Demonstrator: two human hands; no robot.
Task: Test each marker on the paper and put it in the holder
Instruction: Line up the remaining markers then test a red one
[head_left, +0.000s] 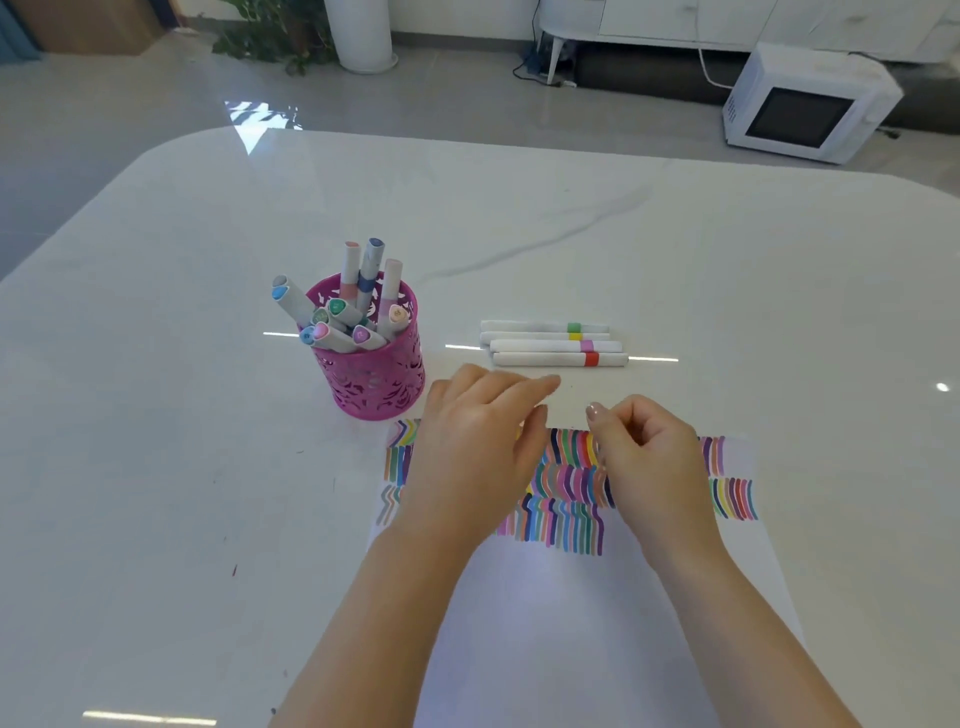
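A white paper (571, 597) with rows of coloured test strokes lies on the table in front of me. Both hands hover over its far edge. My left hand (478, 447) has its fingers stretched forward and holds nothing. My right hand (644, 452) has loosely curled fingers, and I see nothing in it. Just beyond the hands, several white markers (556, 344) with green, yellow, pink and red bands lie side by side. A pink perforated holder (371, 371) stands to the left of my left hand with several capped markers in it.
The white glossy table (727, 270) has rounded far corners. On the floor beyond it are a white microwave (810, 104), a potted plant (275, 36) and a white pedestal (363, 36).
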